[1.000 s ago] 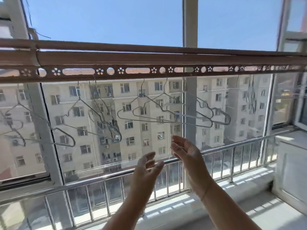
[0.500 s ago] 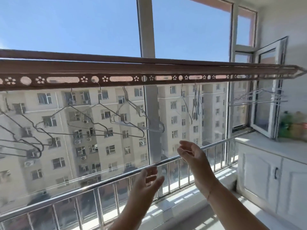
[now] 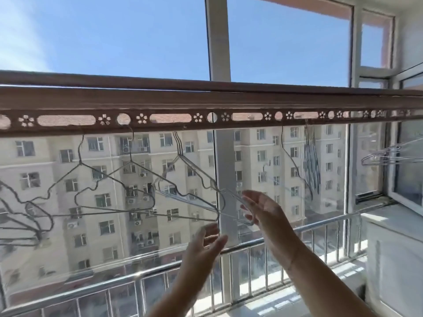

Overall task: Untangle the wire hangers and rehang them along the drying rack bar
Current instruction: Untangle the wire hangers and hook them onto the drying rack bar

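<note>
Untangling step. Right hand (image 3: 263, 211), fingers apart, sits at the right tip of the doubled wire hangers (image 3: 187, 200), which hang mid drying rack bar (image 3: 206, 104); contact unclear. Left hand (image 3: 206, 241) is spread and empty, lower left. Next move likely needs a pinch on one hanger, then unhooking and spacing it rightward.

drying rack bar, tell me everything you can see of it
The drying rack bar is a long brown rail, metal by its look, running across the whole view before the window. Its lower strip is pierced with round holes, long slots and flower cutouts. Wire hangers hang from that strip. A second rail lies behind it. The left hand and right hand are below, clear of it.
</note>
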`<state>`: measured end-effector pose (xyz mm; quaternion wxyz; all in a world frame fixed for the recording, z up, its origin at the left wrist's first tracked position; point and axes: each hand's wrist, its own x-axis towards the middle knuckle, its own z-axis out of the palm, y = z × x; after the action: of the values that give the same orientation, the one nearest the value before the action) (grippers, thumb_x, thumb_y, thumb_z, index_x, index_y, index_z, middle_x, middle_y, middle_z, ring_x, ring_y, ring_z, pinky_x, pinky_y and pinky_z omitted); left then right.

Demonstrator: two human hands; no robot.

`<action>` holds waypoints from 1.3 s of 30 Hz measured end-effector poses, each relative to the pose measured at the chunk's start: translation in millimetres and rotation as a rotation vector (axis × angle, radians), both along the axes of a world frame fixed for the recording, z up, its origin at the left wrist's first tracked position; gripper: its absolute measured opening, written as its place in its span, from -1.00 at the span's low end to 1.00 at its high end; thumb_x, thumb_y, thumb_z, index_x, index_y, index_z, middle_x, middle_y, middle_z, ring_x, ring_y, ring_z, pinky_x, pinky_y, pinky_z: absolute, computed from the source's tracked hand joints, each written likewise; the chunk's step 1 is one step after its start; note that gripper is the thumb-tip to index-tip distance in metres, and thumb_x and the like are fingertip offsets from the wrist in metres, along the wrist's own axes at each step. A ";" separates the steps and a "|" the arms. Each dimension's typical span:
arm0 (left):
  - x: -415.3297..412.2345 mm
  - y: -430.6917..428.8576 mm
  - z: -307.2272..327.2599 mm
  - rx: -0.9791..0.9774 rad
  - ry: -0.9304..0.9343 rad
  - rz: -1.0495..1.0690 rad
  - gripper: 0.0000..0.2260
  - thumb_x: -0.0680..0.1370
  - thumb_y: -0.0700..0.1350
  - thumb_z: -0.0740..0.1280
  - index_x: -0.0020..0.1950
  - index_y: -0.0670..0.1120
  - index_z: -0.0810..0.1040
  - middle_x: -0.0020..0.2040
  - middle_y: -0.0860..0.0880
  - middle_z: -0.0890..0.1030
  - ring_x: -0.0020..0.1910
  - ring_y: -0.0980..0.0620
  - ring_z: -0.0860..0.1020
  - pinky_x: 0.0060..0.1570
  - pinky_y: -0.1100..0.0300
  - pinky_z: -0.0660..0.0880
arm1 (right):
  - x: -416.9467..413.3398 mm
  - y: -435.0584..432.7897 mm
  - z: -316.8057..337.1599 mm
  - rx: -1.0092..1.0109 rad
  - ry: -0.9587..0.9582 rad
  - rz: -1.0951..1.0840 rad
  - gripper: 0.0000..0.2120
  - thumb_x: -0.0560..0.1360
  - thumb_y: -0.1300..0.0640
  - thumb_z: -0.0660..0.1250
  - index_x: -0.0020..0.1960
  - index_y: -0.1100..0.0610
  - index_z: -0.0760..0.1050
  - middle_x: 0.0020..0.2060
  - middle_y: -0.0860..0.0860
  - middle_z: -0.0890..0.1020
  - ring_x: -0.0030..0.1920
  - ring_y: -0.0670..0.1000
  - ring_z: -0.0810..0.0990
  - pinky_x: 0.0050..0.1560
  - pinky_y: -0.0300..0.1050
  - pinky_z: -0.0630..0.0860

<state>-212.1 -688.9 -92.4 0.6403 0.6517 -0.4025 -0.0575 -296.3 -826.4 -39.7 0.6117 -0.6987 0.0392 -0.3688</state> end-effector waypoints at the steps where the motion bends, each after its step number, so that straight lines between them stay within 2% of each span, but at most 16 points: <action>1: 7.5 -2.1 0.9 -0.004 -0.003 0.016 -0.78 0.44 -0.01 0.34 0.07 0.07 0.45 0.07 0.05 0.56 0.05 0.22 0.53 -0.13 0.45 0.48 | 6.1 -3.2 4.6 0.019 0.000 0.040 -0.70 0.45 -0.01 0.31 0.15 0.05 0.50 0.05 -0.01 0.62 0.13 -0.02 0.56 0.15 -0.13 0.48; 3: 20.0 -6.2 2.1 -0.014 0.010 0.046 -0.84 0.50 -0.11 0.32 0.07 -0.01 0.48 0.03 0.01 0.58 0.00 0.24 0.54 -0.17 0.48 0.46 | 16.3 -8.2 13.2 0.047 0.008 0.140 -0.61 0.40 -0.08 0.36 0.16 0.08 0.51 0.08 0.01 0.62 0.15 -0.03 0.55 0.22 -0.07 0.43; 6: 29.4 -12.3 7.4 -0.038 -0.004 0.107 -0.87 0.52 -0.12 0.32 0.07 -0.05 0.49 -0.01 0.00 0.59 -0.06 0.24 0.55 -0.20 0.51 0.44 | 32.8 -15.8 27.7 0.046 0.022 0.244 -0.60 0.38 -0.09 0.32 0.13 0.10 0.54 0.02 0.03 0.64 0.11 -0.01 0.57 0.17 -0.09 0.42; 8: 31.2 -14.0 12.1 -0.034 -0.027 0.135 -0.86 0.52 -0.06 0.33 0.03 -0.07 0.50 -0.06 0.01 0.61 -0.13 0.27 0.58 -0.20 0.47 0.46 | 46.5 -18.6 38.4 0.067 0.025 0.305 -0.71 0.47 -0.04 0.31 0.09 0.12 0.56 -0.08 0.01 0.64 0.02 -0.02 0.57 0.05 -0.16 0.44; 10: 31.1 -12.6 17.9 -0.027 -0.032 0.165 -0.85 0.51 -0.09 0.32 0.05 -0.08 0.49 -0.07 0.03 0.62 -0.18 0.33 0.59 -0.21 0.44 0.48 | 59.5 -17.6 48.7 0.103 0.023 0.388 -0.74 0.50 0.07 0.24 0.08 0.19 0.55 -0.16 0.02 0.62 -0.11 -0.06 0.57 -0.10 -0.26 0.45; 13: 32.7 -5.1 23.5 -0.001 -0.063 0.260 -0.91 0.51 -0.13 0.30 0.01 -0.02 0.49 -0.11 0.07 0.62 -0.20 0.39 0.58 -0.21 0.48 0.47 | 74.4 -10.8 59.5 0.157 0.062 0.534 -0.67 0.50 0.08 0.23 0.12 0.29 0.53 -0.20 0.06 0.59 -0.22 -0.07 0.54 -0.27 -0.34 0.47; 16: 33.0 6.8 23.6 -0.009 -0.034 0.357 -0.95 0.52 -0.16 0.29 -0.05 -0.07 0.54 -0.16 0.07 0.64 -0.22 0.35 0.59 -0.26 0.51 0.44 | 90.1 -3.0 62.8 0.224 0.153 0.736 -0.55 0.47 -0.02 0.27 0.16 0.33 0.51 -0.25 0.05 0.60 -0.31 -0.07 0.54 -0.37 -0.32 0.47; 19: 26.7 15.0 17.7 0.011 -0.017 0.398 -0.83 0.51 -0.03 0.33 -0.06 -0.14 0.57 -0.18 0.00 0.66 -0.22 0.22 0.60 -0.26 0.45 0.46 | 102.7 3.5 68.4 0.232 0.222 0.887 -0.56 0.47 -0.08 0.24 0.11 0.26 0.52 -0.33 0.00 0.58 -0.38 -0.09 0.51 -0.37 -0.28 0.43; 23: 16.9 30.0 5.5 0.089 -0.024 0.422 -0.56 0.29 0.21 0.30 -0.08 -0.12 0.61 -0.19 -0.07 0.66 -0.19 0.14 0.60 -0.17 0.31 0.52 | 114.3 14.4 76.1 0.358 0.263 1.035 -0.66 0.41 -0.02 0.27 -0.01 0.23 0.54 -0.34 0.01 0.54 -0.45 -0.10 0.48 -0.46 -0.32 0.40; 24: 13.8 35.3 3.1 0.112 -0.042 0.443 -0.56 0.28 0.23 0.28 -0.09 -0.10 0.61 -0.18 -0.10 0.66 -0.18 0.12 0.61 -0.16 0.30 0.53 | 118.3 15.4 76.6 0.372 0.268 1.042 -0.68 0.39 -0.01 0.29 -0.03 0.23 0.54 -0.35 0.02 0.55 -0.48 -0.11 0.48 -0.49 -0.32 0.40; 26: 8.0 48.4 1.6 0.110 -0.055 0.499 -0.69 0.37 0.15 0.33 -0.11 -0.07 0.61 -0.17 -0.08 0.67 -0.16 0.07 0.62 -0.15 0.29 0.53 | 126.6 15.4 75.5 0.356 0.270 1.026 -0.68 0.38 0.00 0.31 -0.03 0.23 0.56 -0.37 0.01 0.58 -0.51 -0.11 0.47 -0.53 -0.32 0.41; 28: 4.1 63.8 4.5 0.045 -0.040 0.586 -0.90 0.51 -0.09 0.34 -0.09 -0.10 0.60 -0.20 -0.06 0.68 -0.18 0.05 0.63 -0.18 0.29 0.53 | 131.6 13.9 74.5 0.305 0.262 0.957 -0.69 0.44 -0.02 0.28 -0.03 0.22 0.58 -0.39 0.01 0.58 -0.50 -0.10 0.44 -0.54 -0.30 0.38; 30: 1.2 78.7 14.5 -0.033 -0.038 0.680 -0.91 0.51 -0.25 0.30 -0.06 -0.12 0.59 -0.20 -0.05 0.69 -0.17 0.03 0.64 -0.20 0.28 0.53 | 130.9 11.8 75.2 0.259 0.252 0.881 -0.69 0.54 0.00 0.20 -0.02 0.22 0.59 -0.40 0.02 0.55 -0.50 -0.11 0.43 -0.53 -0.31 0.36; 34: -5.3 89.0 58.8 -0.134 -0.191 0.815 -0.93 0.52 -0.17 0.32 -0.04 -0.06 0.58 -0.21 -0.02 0.69 -0.18 0.09 0.65 -0.16 0.24 0.55 | 127.3 6.3 80.6 0.072 0.235 0.670 -0.66 0.58 0.01 0.15 -0.03 0.22 0.60 -0.38 0.04 0.48 -0.47 -0.11 0.36 -0.46 -0.32 0.30; 36: -9.9 82.1 87.6 -0.151 -0.263 0.797 -0.91 0.53 -0.17 0.30 -0.03 -0.05 0.59 -0.19 0.00 0.69 -0.18 0.14 0.64 -0.11 0.26 0.54 | 128.8 1.2 82.8 -0.031 0.219 0.562 -0.65 0.59 0.02 0.14 -0.03 0.22 0.60 -0.42 0.04 0.46 -0.52 -0.11 0.31 -0.51 -0.30 0.23; 39: -12.2 60.5 125.4 -0.119 -0.321 0.704 -0.88 0.54 -0.15 0.27 -0.01 -0.03 0.59 -0.14 0.01 0.68 -0.13 0.15 0.63 -0.06 0.25 0.53 | 132.8 -6.1 85.5 -0.070 0.196 0.507 -0.64 0.59 0.03 0.14 -0.03 0.25 0.61 -0.44 0.06 0.44 -0.54 -0.09 0.26 -0.57 -0.31 0.17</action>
<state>-224.3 -628.4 33.0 0.5863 0.7125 -0.2521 0.2916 -163.4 -832.5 45.8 0.6532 -0.7393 -0.0906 -0.1359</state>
